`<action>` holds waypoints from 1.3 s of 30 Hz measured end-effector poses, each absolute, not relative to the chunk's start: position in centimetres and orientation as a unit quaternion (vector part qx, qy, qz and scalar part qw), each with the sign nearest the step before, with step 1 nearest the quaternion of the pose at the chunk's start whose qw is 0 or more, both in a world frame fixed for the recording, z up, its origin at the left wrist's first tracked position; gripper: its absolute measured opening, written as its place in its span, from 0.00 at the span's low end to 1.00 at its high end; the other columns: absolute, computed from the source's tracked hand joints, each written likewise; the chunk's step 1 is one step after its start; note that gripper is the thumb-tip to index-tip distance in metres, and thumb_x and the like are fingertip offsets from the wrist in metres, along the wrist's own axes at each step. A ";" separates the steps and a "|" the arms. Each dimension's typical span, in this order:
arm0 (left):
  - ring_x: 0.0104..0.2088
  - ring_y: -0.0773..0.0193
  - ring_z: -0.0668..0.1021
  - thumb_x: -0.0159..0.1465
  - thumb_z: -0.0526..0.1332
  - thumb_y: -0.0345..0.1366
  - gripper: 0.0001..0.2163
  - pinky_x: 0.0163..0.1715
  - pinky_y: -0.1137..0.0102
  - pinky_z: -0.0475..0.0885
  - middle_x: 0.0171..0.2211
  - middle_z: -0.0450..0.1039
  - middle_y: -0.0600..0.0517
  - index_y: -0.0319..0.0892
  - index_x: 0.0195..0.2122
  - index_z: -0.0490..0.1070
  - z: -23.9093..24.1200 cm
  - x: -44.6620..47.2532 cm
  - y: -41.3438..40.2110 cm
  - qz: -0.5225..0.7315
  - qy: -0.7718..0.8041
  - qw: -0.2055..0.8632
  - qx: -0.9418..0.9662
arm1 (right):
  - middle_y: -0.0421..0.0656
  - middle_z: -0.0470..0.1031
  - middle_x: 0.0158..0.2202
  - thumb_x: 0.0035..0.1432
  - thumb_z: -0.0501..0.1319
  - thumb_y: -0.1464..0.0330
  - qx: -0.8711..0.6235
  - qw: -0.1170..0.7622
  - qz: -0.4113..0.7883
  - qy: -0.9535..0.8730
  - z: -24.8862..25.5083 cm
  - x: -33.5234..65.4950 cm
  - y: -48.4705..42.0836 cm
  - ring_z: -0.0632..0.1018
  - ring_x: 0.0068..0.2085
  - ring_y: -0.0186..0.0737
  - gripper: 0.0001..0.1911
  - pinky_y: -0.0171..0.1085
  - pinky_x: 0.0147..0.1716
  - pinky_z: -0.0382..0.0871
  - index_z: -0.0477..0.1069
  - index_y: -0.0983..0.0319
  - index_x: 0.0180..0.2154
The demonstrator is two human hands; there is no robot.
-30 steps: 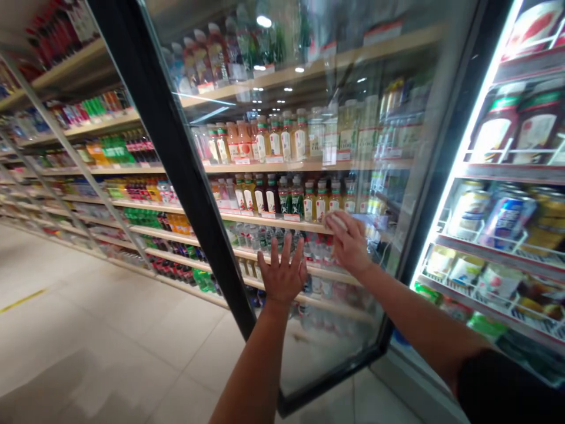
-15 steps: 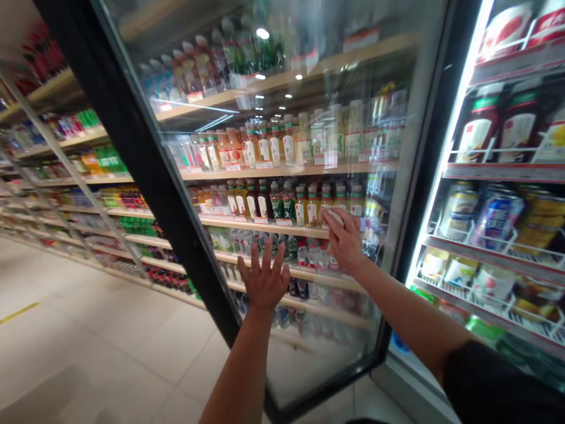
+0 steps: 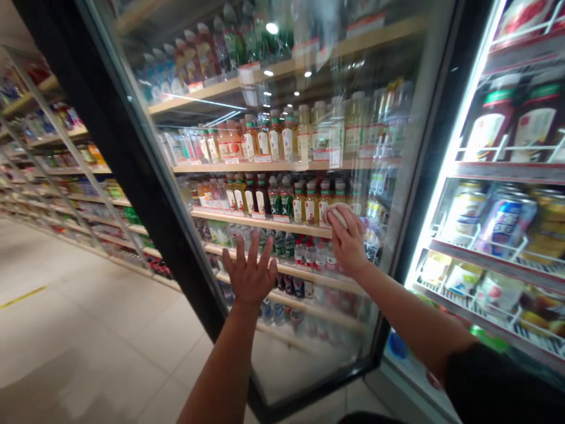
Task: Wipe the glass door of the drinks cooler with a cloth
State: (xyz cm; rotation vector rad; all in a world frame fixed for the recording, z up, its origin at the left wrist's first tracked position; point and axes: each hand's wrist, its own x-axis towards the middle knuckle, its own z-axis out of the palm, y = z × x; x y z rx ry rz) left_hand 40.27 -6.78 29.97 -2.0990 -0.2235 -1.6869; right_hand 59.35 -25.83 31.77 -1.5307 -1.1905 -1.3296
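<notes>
A folded pale cloth [image 3: 339,212] lies under the fingers of my right hand [image 3: 352,246]. That hand is closed over the cloth and presses it to the pane of a fridge's glass door [image 3: 313,368], in its right half. My left hand [image 3: 249,275] is spread wide, palm toward the same pane, lower and to the left. Whether its palm touches the glass I cannot tell. Shelves of drink bottles show on the pane, along with bright ceiling-light reflections. The door stands swung out from the fridge, with a thick black frame [image 3: 141,176].
To the right, the lit fridge holds bottles and cans [image 3: 507,221] on wire-fronted shelves. Long shelves of packaged goods [image 3: 75,171] run along the left. Pale floor tiles [image 3: 115,330] bear a yellow strip [image 3: 22,297].
The view has shifted slightly. My left hand appears a little farther left and higher. My right hand stays at nearly the same place on the pane, still with the cloth.
</notes>
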 end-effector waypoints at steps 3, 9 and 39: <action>0.72 0.50 0.51 0.65 0.60 0.39 0.30 0.70 0.46 0.41 0.68 0.59 0.47 0.52 0.68 0.57 30.0 40.1 -7.0 -0.609 -0.082 0.220 -0.758 | 0.47 0.60 0.68 0.66 0.53 0.73 -0.613 0.346 -0.517 -0.487 29.5 58.6 -25.8 0.59 0.69 0.51 0.33 0.56 0.65 0.63 0.51 0.52 0.70; 0.72 0.50 0.51 0.65 0.60 0.39 0.30 0.70 0.46 0.40 0.67 0.60 0.47 0.52 0.68 0.57 30.0 39.8 -6.9 -0.606 -0.072 0.224 -0.760 | 0.43 0.67 0.65 0.64 0.53 0.77 -0.605 0.293 -0.497 -0.549 28.4 57.4 -25.0 0.67 0.65 0.44 0.32 0.48 0.63 0.66 0.59 0.52 0.67; 0.69 0.48 0.60 0.68 0.56 0.36 0.20 0.65 0.52 0.56 0.68 0.56 0.41 0.45 0.62 0.65 29.0 38.9 -5.7 -0.706 0.044 0.170 -0.687 | 0.47 0.55 0.71 0.68 0.52 0.70 -0.580 0.307 -0.529 -0.538 38.0 53.3 -18.8 0.50 0.72 0.47 0.29 0.53 0.67 0.55 0.55 0.57 0.68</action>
